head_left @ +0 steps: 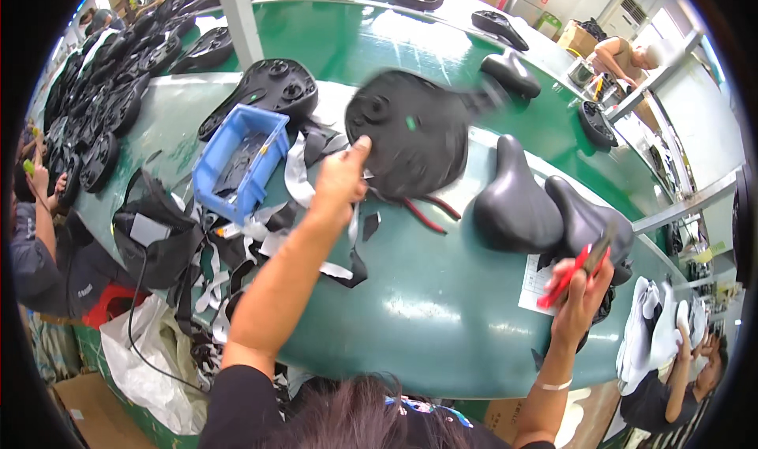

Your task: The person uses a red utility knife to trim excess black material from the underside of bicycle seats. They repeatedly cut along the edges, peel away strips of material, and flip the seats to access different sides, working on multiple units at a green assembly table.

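Note:
My left hand (341, 179) grips the edge of a black bicycle saddle (418, 137), held up with its underside facing me; its nose points right and is blurred by motion. In my right hand (580, 303) is a pair of red-handled pliers (583, 261), jaws toward the upper right and blurred. Behind the pliers, two glossy dark saddles, a nearer-left one (517, 208) and a right one (586, 216), rest top side up on the green worktable (403, 323). A second red-handled tool (426, 217) lies partly under the held saddle.
A blue bin (246, 169) with dark scraps stands left, beside an upturned saddle (268, 90). Black and white offcuts (221, 271) litter the table's left side. Many saddles (118, 93) pile up far left. A metal post (239, 22) rises behind. Co-workers sit left and right.

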Available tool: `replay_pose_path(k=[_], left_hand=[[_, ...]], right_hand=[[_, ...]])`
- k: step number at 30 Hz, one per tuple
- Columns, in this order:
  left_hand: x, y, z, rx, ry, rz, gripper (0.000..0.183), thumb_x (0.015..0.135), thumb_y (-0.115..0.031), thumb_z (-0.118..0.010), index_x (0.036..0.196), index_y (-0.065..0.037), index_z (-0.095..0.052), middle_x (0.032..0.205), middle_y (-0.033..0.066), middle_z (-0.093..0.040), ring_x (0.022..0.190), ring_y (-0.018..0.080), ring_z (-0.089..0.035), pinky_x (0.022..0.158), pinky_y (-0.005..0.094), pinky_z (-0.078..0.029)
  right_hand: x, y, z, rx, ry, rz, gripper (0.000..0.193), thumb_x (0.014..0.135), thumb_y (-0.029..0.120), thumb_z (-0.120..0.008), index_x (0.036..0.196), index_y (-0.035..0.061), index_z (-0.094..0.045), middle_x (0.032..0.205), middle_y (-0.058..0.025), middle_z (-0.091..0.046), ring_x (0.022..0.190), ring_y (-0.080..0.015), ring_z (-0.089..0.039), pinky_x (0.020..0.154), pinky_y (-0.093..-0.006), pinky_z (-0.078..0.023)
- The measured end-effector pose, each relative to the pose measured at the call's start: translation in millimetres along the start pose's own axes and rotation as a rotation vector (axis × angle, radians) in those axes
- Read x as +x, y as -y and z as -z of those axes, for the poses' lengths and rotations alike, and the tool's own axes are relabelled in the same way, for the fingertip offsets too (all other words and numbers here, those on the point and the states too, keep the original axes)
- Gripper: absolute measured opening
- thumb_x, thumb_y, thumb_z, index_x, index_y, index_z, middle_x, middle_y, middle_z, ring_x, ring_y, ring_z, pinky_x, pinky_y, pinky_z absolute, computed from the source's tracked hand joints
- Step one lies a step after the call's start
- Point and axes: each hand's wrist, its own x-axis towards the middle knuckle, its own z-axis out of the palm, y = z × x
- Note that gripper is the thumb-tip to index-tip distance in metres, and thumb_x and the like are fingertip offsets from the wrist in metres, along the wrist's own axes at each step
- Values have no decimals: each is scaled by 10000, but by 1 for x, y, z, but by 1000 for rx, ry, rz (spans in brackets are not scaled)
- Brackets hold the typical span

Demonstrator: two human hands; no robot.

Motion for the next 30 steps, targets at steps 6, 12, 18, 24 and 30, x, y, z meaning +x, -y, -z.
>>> replay_pose_path(k=[6, 12, 18, 24, 30], left_hand=[[-8, 89, -74, 432, -77, -530, 111, 890, -126, -632, 895, -30, -576, 690, 5, -551, 600, 66, -495, 528, 246, -417], [-13, 88, -80, 588, -68, -591, 86, 857, -126, -645, 851, -50, -604, 640, 59, -565, 518, 154, -540, 506, 299, -432], [-17, 87, -73, 714, 78, -487, 130, 841, -131, -649, 927, -46, -601, 677, 93, -588, 569, 224, -603, 526, 348, -452], [-16, 82, -67, 507, 98, -399, 129, 854, -138, -642, 926, -40, -599, 683, 88, -596, 558, 190, -585, 549, 311, -460], [-10, 79, -76, 601, 79, -454, 123, 858, -156, -652, 871, -41, -609, 691, 57, -613, 549, 151, -584, 539, 284, -457]], right_hand=[[176, -48, -68, -136, 61, -59, 443, 842, 160, -664, 1217, 9, -482, 704, -21, -532, 547, -92, -521, 499, -223, -438], [267, -136, -197, 190, 566, -385, 589, 828, 184, -697, 1334, 31, -439, 984, -129, -643, 829, -157, -660, 648, -244, -522], [218, -176, -407, 104, 830, -458, 415, 815, 182, -710, 1160, 64, -512, 866, -37, -579, 737, -143, -617, 592, -273, -512], [250, -184, -410, 35, 654, -105, 298, 744, 108, -692, 1011, 26, -590, 709, -44, -571, 613, -130, -544, 528, -285, -448], [356, -224, -282, 432, -27, -382, 444, 761, 61, -676, 1159, 32, -482, 762, -56, -556, 601, -182, -571, 512, -372, -521]])
